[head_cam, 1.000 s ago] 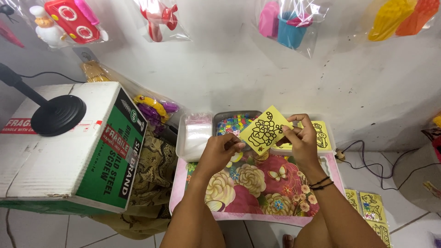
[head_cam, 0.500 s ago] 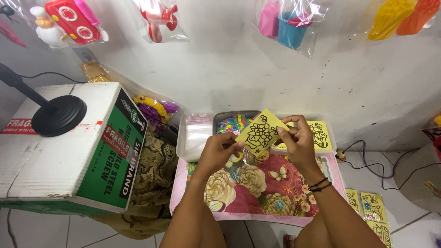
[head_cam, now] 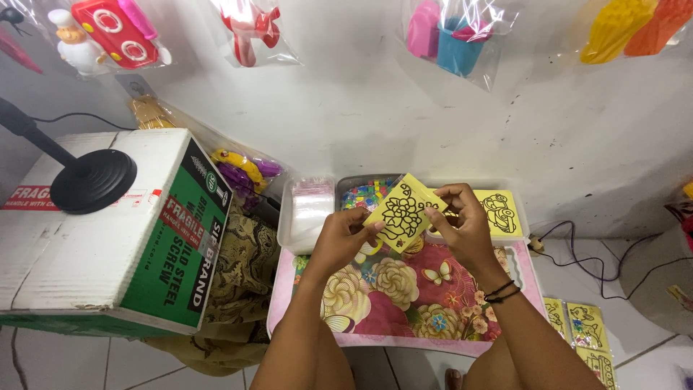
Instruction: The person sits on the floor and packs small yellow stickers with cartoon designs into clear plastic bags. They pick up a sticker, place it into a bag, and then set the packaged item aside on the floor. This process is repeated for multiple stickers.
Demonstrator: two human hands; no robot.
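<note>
Head view: both hands hold a small yellow square card with a black flower outline tilted up above the pink floral-patterned table. The left hand pinches its lower left edge between thumb and fingertips; the right hand is closed on its right edge, thumb on the face. The card looks thin, light and somewhat bendable, so it is best held by its edges, as here, and it would probably crease if squeezed across the middle. Just behind it sits a clear plastic tray of small colourful pieces, with a roll of clear plastic bags to its left and another yellow card with a car outline to its right. A white and green cardboard box stands well to the left, carrying a black round stand base. More yellow cards lie on the tiled floor at lower right.
</note>
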